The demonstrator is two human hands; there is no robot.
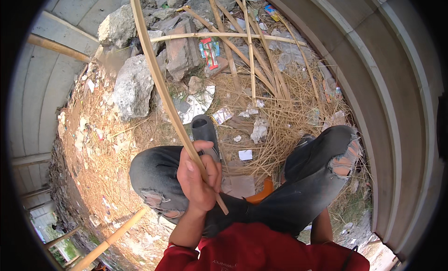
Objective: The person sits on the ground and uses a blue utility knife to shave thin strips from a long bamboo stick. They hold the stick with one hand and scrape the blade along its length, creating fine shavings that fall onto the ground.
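My left hand [199, 184] is closed around a long split bamboo strip [168, 104]. Its short lower end sticks out below my fist over my lap, and the long upper part rises past the top of the picture. My right forearm [321, 227] goes down behind my bent right leg [308, 187], which hides that hand. An orange thing [261, 190] shows between my thighs, its kind unclear.
Several bamboo strips [252, 61] lie crossed on the straw ahead, beside large rocks [133, 86] and scattered litter. A corrugated wall [373, 84] curves along the right. Bamboo poles [109, 240] stand at the left. A dark sandal [203, 128] is on my left foot.
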